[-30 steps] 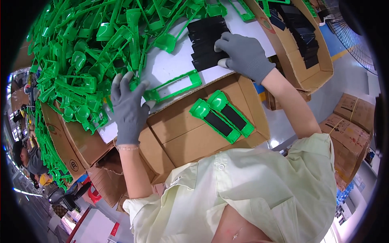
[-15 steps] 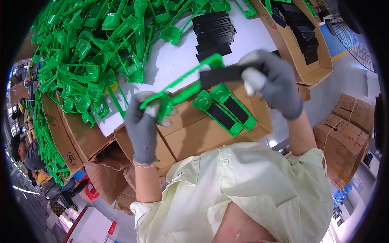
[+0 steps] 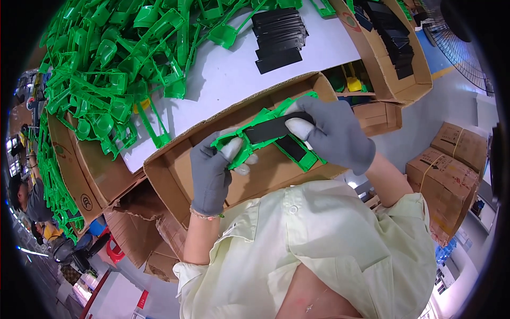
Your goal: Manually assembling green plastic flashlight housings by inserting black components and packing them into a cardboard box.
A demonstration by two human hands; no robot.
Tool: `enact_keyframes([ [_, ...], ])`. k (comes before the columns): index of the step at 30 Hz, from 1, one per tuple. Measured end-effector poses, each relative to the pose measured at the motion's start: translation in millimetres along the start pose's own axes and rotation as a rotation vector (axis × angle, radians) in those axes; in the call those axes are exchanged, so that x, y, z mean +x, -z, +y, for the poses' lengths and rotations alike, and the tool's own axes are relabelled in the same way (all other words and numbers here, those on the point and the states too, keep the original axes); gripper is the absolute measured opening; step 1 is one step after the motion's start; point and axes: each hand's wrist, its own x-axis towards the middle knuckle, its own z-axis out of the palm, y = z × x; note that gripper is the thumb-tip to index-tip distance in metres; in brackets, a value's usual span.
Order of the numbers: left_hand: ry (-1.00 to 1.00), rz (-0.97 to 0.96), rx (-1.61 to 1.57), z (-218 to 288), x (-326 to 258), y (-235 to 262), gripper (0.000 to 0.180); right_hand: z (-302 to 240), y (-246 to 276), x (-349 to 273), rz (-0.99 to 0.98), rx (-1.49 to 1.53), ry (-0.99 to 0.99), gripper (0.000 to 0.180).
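Both my hands wear grey gloves with white fingertips. My left hand (image 3: pixel 217 165) is closed round the near left end of a long green plastic frame (image 3: pixel 243 158). Across that frame lies a flat black strip (image 3: pixel 268 130), its left end over the frame's recess. The strip's right end is pinched by my right hand (image 3: pixel 336 130), thumb on top; whether it is fully seated I cannot tell. Below my hands stands an open cardboard box (image 3: pixel 178 183). A green piece with a black strip in it (image 3: pixel 292 149) lies inside, partly hidden by the held frame.
A large heap of green plastic parts (image 3: pixel 114 69) covers the left of the white table (image 3: pixel 220 80). Farther back is an overlapping stack of black strips (image 3: pixel 279 40). More black strips (image 3: pixel 393 40) fill a carton at right. Strapped cartons (image 3: pixel 443 183) and a fan (image 3: pixel 459 50) stand beyond.
My hands have come closer together and lower over the box. The black strip, earlier held off the frame's right end, now lies along the frame.
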Motion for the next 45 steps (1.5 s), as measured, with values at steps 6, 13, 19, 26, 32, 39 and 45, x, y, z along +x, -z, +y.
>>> enact_keyframes([
  [6,-0.051,-0.019,-0.062,-6.3,2.3,4.3,0.026,0.1,5.7,-3.8,0.004,0.113,0.005,0.014],
  [13,-0.03,-0.048,-0.042,-4.9,0.4,-3.8,0.025,-6.9,1.2,-6.2,0.034,-0.047,0.0,0.012],
  [19,0.019,-0.007,0.0,-9.3,0.6,-13.7,0.023,2.0,-7.2,-6.9,0.035,-0.161,0.074,0.014],
  [26,0.019,-0.016,0.15,-11.4,-17.2,3.5,0.021,19.9,-6.6,-16.8,0.193,-0.192,0.099,0.024],
  [32,0.088,-0.018,0.238,-22.4,-18.0,11.0,0.018,31.7,-40.5,-44.8,0.004,-0.04,0.033,0.018],
  [39,0.129,0.055,0.266,-20.4,-22.3,23.9,0.017,34.6,-55.2,-33.5,-0.01,-0.248,0.076,0.017],
  [45,0.228,0.006,0.354,-17.9,-7.1,47.6,0.015,16.4,-16.6,4.9,-0.212,0.08,-0.17,0.029],
])
